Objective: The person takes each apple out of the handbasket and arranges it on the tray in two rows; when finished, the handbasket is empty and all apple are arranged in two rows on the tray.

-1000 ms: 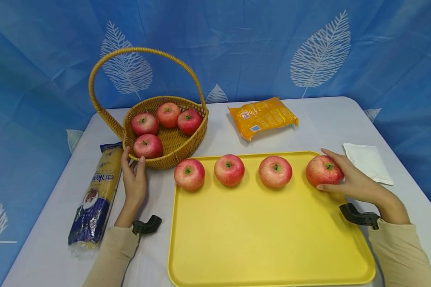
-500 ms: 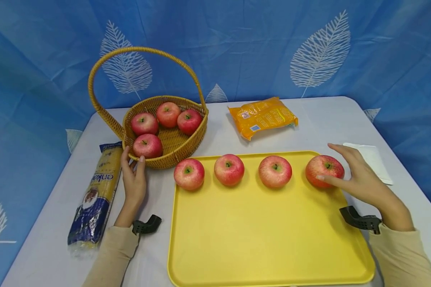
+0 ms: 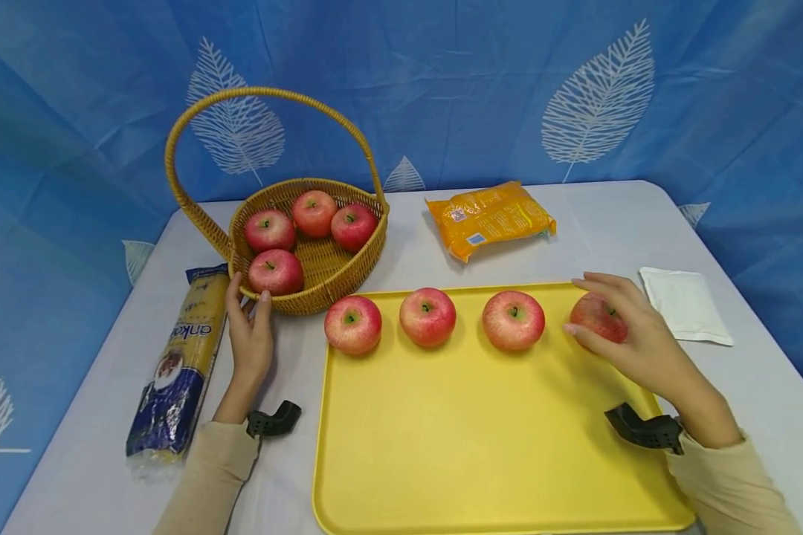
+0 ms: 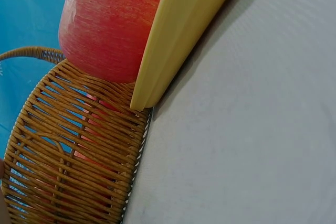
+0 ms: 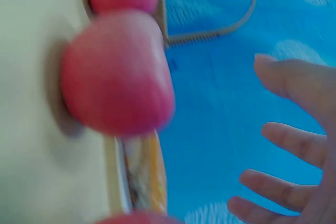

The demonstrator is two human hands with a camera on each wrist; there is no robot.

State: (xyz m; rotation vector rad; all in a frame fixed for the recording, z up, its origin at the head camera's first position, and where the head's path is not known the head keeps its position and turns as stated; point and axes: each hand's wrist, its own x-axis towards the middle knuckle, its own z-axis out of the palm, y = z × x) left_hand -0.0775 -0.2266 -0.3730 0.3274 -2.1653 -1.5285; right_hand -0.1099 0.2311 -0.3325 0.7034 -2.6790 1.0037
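Red rightmost apple (image 3: 590,315) on yellow tray (image 3: 495,438), near spread right hand (image 3: 645,345); wicker basket (image 3: 348,280) touched by spread left hand (image 3: 250,343).

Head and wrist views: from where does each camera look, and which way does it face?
Head: on the head, facing forward and down at the tray and basket; left hand, right hand and both sleeves show.
Left wrist: on that wrist, facing the basket's side and an apple; only a sliver of hand shows, at the left edge.
Right wrist: on that wrist, facing tray apples and blue cloth; thumb and fingers show.
Head and left wrist share the basket.
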